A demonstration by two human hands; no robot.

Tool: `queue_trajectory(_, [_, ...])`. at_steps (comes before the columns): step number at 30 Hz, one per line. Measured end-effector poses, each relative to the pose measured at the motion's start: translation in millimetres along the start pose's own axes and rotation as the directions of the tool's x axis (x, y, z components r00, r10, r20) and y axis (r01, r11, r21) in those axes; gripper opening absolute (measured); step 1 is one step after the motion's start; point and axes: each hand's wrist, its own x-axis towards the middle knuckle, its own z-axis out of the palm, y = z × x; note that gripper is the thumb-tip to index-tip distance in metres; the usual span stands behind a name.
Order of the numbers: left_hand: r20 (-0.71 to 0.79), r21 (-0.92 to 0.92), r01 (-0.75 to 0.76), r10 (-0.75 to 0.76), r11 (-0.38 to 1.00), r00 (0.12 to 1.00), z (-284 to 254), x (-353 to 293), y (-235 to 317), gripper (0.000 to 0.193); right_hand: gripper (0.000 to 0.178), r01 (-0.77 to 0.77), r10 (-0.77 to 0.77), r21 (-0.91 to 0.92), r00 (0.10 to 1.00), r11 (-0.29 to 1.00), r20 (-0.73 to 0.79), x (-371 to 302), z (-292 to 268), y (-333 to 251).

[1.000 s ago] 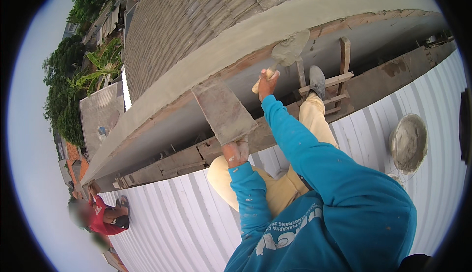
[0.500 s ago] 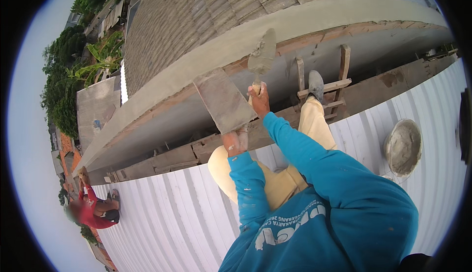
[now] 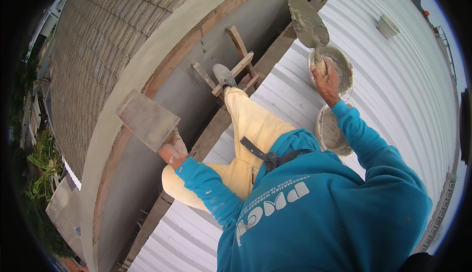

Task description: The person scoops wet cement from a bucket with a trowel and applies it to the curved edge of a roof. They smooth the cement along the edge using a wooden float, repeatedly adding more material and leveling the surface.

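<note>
while the right hand [image 3: 327,82] curls tightly round its pale, stubby handle, the trowel [image 3: 309,23] points up and away, its broad leaf-shaped blade smeared with wet grey mortar, thickest toward the neck and thinner near the tip. handle and hand overlap the upper bucket [image 3: 350,69], round and crusted with mortar inside; whether they touch its rim cannot be told. the left hand [image 3: 173,148] grips a board [image 3: 148,119] by its near end, fingers partly hidden beneath; the board is flat, thin, four-sided, coated in a dull grey-brown film. just beside the upper bucket sits a lower bucket [image 3: 318,133], with grey mortar inside. white metal roofing [image 3: 398,80], pressed into long parallel ribs, lies under both. opposite, a smooth grey band [image 3: 140,70] curves between a rough reddish-brown strip [image 3: 183,50] and weathered roof tiles [image 3: 113,41] in overlapping rows.
</note>
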Motion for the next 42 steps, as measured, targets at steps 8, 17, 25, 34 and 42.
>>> queue_trajectory(8, [0.039,0.032,0.026,-0.028,0.999,0.999,-4.8,5.3,-12.6,0.045,0.033,-0.071,0.432,-0.792,0.865,0.606,0.253,-23.9,-97.8,116.9])
queue_trajectory(17, [0.069,-0.001,0.063,-0.063,0.998,0.996,-5.5,6.9,-12.2,0.038,0.029,0.119,0.582,-0.881,0.709,0.457,0.398,50.4,-92.0,142.2])
queue_trajectory(25, [0.061,0.076,0.057,-0.062,0.995,0.996,-4.4,6.7,-18.8,0.038,0.028,-0.306,0.752,-0.688,0.323,0.658,0.575,51.6,-66.8,165.1])
queue_trajectory(34, [0.117,0.132,0.087,-0.103,0.987,0.988,0.2,10.1,-28.4,0.047,0.028,-0.052,0.192,-0.211,0.662,0.976,0.724,28.5,-71.1,241.3])
queue_trajectory(42, [0.063,0.258,0.192,-0.214,0.947,0.975,2.1,7.6,-38.1,0.046,0.031,-0.942,0.664,-0.153,0.089,0.298,0.742,11.1,-77.9,172.0])
